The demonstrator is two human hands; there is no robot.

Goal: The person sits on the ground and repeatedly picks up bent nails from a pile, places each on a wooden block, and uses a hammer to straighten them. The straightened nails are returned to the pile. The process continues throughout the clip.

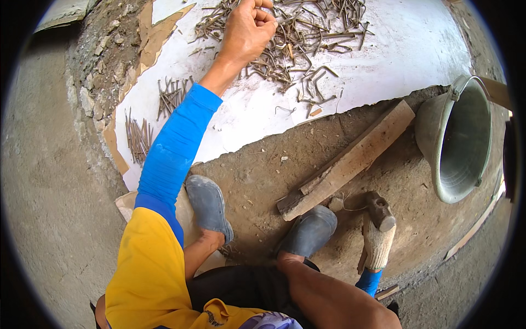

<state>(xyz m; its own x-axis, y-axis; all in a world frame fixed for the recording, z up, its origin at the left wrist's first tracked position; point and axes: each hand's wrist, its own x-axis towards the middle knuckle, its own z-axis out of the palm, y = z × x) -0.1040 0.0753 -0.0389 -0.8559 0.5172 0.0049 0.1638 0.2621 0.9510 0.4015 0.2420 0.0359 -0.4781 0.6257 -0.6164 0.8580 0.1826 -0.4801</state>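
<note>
My bare left hand [250,35], fingers curled, is over a heap of bent, rusty nails [304,41] on a white sheet [394,61]. The top edge of the view cuts off part of its fingers, and whether a nail is between them cannot be seen. Low on the right, my right hand [379,246], in a knitted glove, grips a hammer [380,210] with a heavy, blunt steel head. Straighter nails lie in two groups on the left of the sheet: one bundle [139,135] near its edge, another pile [170,96] beside my blue sleeve.
A wooden block [349,162] lies slantwise on the dirt before my right clog [310,230]. My left clog [205,201] is by the sheet's edge. A grey bucket [427,135] lies tipped at the right. Broken rubble [88,98] borders the sheet's left side.
</note>
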